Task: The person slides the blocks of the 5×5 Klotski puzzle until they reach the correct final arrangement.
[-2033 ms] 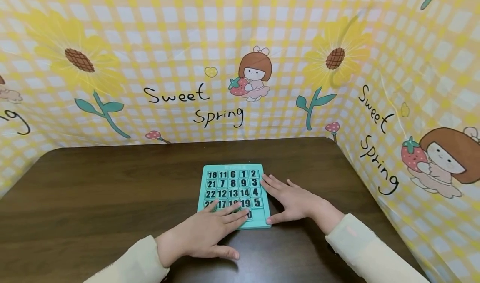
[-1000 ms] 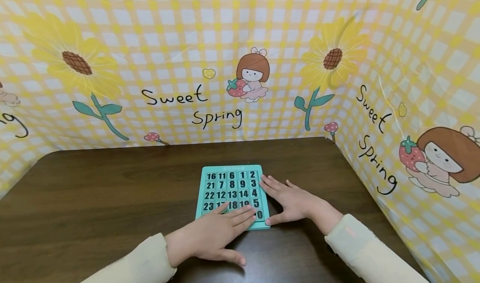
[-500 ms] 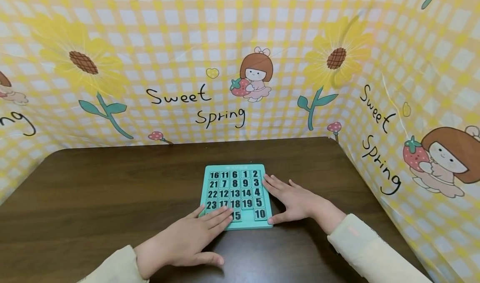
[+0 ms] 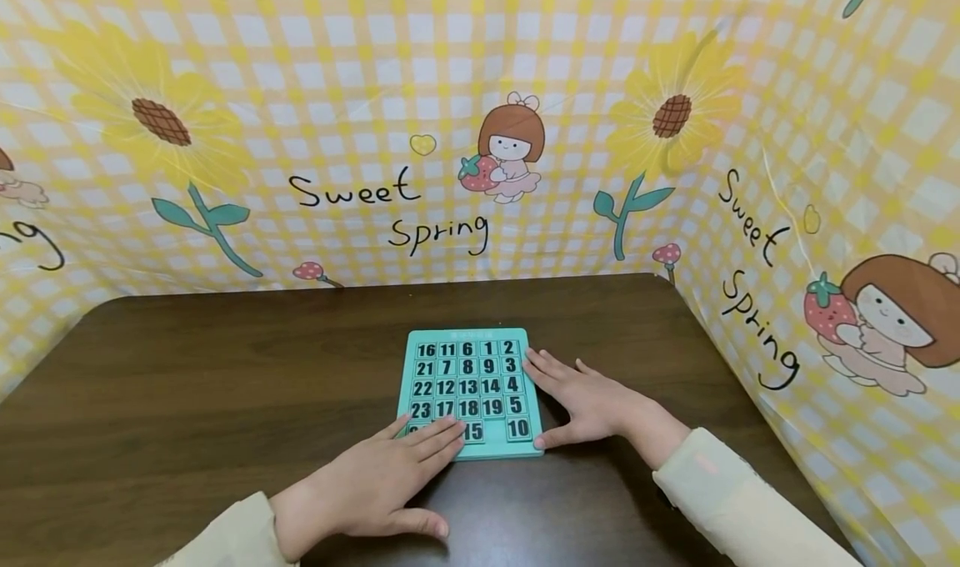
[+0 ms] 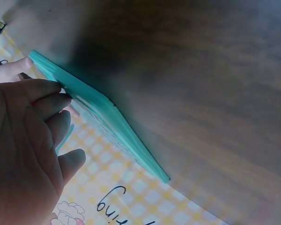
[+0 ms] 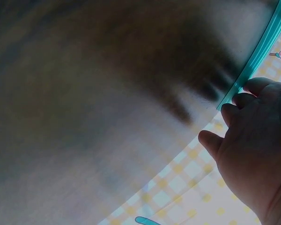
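A turquoise sliding number puzzle (image 4: 495,450) lies flat on the table in the head view. Black-numbered tiles fill its rows, and the bottom row has a gap between the 15 tile (image 4: 473,431) and the 10 tile (image 4: 518,428). My left hand (image 4: 378,479) lies over the lower left corner with fingers extended, fingertips at the 15 tile, hiding the tiles there. Along the right edge rests my right hand (image 4: 588,404), fingers straight, thumb near the lower corner. The left wrist view shows the puzzle's side (image 5: 117,124) beside the fingers; the right wrist view shows fingertips at its edge (image 6: 253,61).
The dark wooden table (image 4: 225,367) extends around the puzzle. A yellow checked cloth (image 4: 337,92) with flowers and lettering hangs behind it and along the right side (image 4: 862,175).
The 10 tile slid right into the lower right corner. My left hand then shifted left, uncovering the 15 tile and the gap; little differs over the last half second. My right hand stayed put.
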A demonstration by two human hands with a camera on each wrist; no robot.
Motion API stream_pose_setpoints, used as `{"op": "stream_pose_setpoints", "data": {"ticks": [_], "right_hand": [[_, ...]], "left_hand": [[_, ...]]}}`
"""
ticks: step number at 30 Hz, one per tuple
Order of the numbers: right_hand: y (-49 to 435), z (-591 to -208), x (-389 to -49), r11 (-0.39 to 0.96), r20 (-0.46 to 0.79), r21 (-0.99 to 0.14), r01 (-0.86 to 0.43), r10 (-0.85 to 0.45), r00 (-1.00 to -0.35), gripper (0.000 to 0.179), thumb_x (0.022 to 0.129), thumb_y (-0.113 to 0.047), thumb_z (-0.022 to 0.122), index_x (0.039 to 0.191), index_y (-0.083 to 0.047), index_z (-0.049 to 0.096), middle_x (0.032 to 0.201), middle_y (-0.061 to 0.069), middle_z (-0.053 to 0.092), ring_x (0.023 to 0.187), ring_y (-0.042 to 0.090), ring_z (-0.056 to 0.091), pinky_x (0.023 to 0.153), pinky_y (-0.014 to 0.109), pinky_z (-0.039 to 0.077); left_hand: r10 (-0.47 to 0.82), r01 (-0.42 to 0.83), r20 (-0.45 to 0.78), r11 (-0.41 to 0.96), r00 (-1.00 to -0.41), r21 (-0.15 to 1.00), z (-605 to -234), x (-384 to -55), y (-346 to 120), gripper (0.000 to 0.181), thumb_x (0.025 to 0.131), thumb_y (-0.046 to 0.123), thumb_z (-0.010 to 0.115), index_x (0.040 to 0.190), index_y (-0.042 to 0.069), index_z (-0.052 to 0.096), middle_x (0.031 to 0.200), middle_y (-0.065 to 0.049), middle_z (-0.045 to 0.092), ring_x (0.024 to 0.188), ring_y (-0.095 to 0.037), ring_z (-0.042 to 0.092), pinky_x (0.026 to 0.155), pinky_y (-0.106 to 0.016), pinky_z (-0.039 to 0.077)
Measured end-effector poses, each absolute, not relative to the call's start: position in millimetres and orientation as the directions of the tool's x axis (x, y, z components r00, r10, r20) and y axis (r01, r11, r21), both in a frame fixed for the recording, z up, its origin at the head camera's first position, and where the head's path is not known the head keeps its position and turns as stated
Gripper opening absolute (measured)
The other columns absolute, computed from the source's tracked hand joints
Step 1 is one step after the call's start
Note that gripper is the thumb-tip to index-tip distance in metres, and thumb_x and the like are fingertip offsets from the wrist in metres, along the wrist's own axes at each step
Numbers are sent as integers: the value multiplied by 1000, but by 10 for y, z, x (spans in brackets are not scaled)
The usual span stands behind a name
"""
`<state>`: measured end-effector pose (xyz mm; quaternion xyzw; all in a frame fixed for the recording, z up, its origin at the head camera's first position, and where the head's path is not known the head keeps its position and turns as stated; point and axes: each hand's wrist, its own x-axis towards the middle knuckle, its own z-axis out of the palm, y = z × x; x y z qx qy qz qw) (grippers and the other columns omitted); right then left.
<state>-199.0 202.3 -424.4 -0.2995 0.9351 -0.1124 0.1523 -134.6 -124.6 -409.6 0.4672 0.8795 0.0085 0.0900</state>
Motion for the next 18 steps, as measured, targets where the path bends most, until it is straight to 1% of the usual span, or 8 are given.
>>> {"op": "stream_pose_setpoints", "data": {"ticks": [7, 18], "right_hand": [[2016, -4259, -1992, 803, -220, -289, -522, -586, -780, 109, 83, -73, 62, 161, -18, 10, 169, -1, 1, 156, 22, 7, 120, 64, 15], [2015, -4250, -1992, 799, -213, -300, -521, -589, -780, 109, 83, -72, 62, 161, -17, 11, 169, 0, 2, 156, 24, 8, 120, 65, 16]], "left_hand": [[824, 818, -174, 562, -540, 124, -4064, -1367, -1169, 91, 93, 76, 34, 156, 11, 32, 165, -2, 25, 154, -20, 22, 119, -59, 26], [843, 844, -162, 530, -513, 83, -4117, -1409, -1022, 91, 93, 76, 31, 157, 13, 31, 166, -1, 24, 154, -18, 21, 119, -57, 27]]}}
